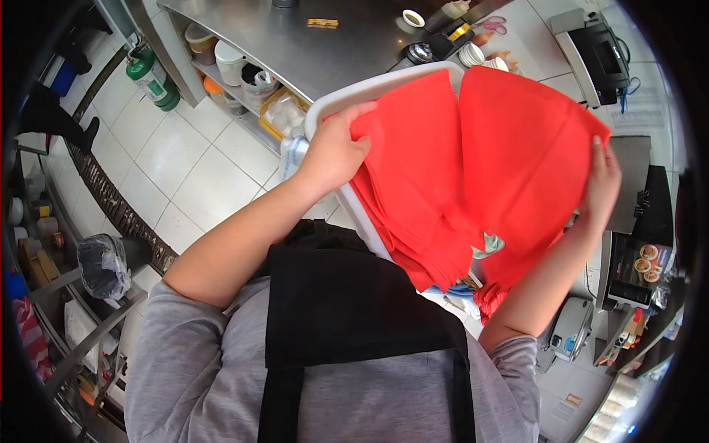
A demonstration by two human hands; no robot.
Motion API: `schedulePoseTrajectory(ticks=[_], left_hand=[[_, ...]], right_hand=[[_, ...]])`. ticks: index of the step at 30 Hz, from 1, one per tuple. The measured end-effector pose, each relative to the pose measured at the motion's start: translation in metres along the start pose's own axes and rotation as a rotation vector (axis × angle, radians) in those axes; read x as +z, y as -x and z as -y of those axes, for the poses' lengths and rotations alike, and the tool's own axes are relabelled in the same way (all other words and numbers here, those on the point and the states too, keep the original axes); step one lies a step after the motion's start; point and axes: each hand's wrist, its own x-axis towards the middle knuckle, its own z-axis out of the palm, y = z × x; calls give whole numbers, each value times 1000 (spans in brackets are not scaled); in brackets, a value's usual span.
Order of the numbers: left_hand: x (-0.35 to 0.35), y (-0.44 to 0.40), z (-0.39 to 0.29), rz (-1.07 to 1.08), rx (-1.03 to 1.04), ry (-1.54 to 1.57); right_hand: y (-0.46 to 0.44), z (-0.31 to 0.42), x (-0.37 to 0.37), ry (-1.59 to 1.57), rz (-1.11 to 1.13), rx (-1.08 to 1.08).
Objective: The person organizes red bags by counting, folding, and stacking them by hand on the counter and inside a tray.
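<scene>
A stack of folded red cloths (410, 140) lies over a white plastic bin (369, 85), several layers showing along its lower left edge. My left hand (338, 149) is closed on the left edge of this stack, thumb and fingers around it, beside the bin's rim. To the right, a wide red cloth (517, 140) is spread out. My right hand (602, 181) is closed on its right corner, fingertips at the edge. Below the cloths, a pale green item (490, 245) shows in part; its kind is unclear.
A steel counter (354, 52) stands ahead, with a shelf of containers below it. On it are a yellow ruler-like piece (323, 23), a small bowl (413, 18) and pink scissors (495, 26). A green gas cylinder (153, 80) and a lined trash bin (105, 266) stand left.
</scene>
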Motion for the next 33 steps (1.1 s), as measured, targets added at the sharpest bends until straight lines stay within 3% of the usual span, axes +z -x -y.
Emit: schedulePoseTrajectory(ticks=[3,5,6,7,9,11,15,17,25,30,33], left_hand=[[-2,5,-5,11,33,-100],[-1,5,-6,65,13,-183],[0,4,-7,71,17,-184],[0,4,-8,72,24,-210],[0,1,-8,73,38,-239],[-2,-7,-3,112,-34,-302],[-18,-21,-9,209,-63,-510],[-35,-28,-10,334,32,-444],[-50,-39,-14,515,-259,-37],[-46,-36,-21,395,-328,-21],[-41,-34,-23,303,-325,-10]], right_hand=[[28,66,32,224,-23,-173],[54,87,78,521,37,-100],[66,74,104,590,95,-277],[83,65,132,618,237,-299],[106,20,194,433,346,-601],[128,-4,233,332,494,-471],[153,-29,244,62,418,-397],[158,-24,225,46,642,31],[169,-43,225,-107,606,117],[165,-46,223,-204,629,210],[162,-34,225,-58,612,123]])
